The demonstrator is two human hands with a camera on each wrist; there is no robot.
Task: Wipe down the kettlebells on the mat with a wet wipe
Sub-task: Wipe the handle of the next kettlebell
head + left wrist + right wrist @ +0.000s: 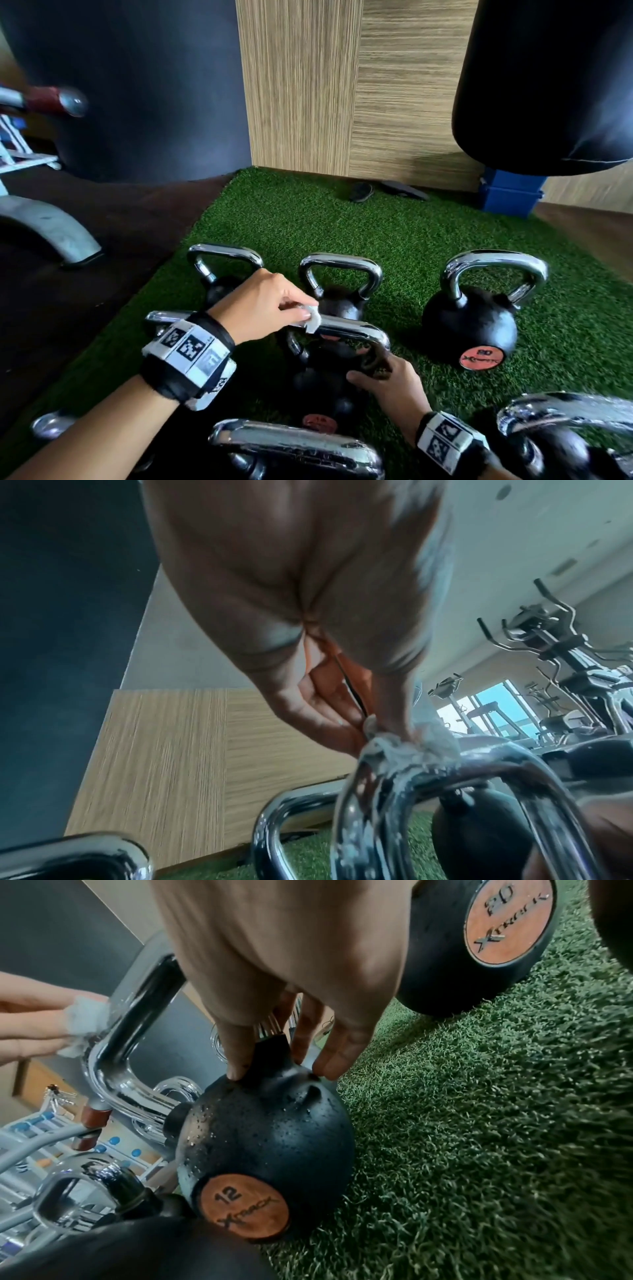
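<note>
Several black kettlebells with chrome handles stand on the green turf mat [394, 226]. The middle one, marked 12 [267, 1139], has water drops on its body. My left hand [305, 313] pinches a small white wet wipe [313, 320] and presses it onto the top bar of this kettlebell's handle [352, 330]. The wipe [407, 748] sits crumpled on the chrome bar under my fingertips. My right hand [370, 371] holds the same kettlebell at the right foot of the handle, fingers [236, 1066] straddling the black stub. A kettlebell marked 20 [469, 325] stands to the right.
Two more kettlebells [222, 270] [339, 291] stand behind, others [298, 448] [561, 435] close in front. A black punching bag [548, 85] hangs at the right over a blue box [510, 195]. A grey machine foot [51, 226] stands at the left. Wood wall behind.
</note>
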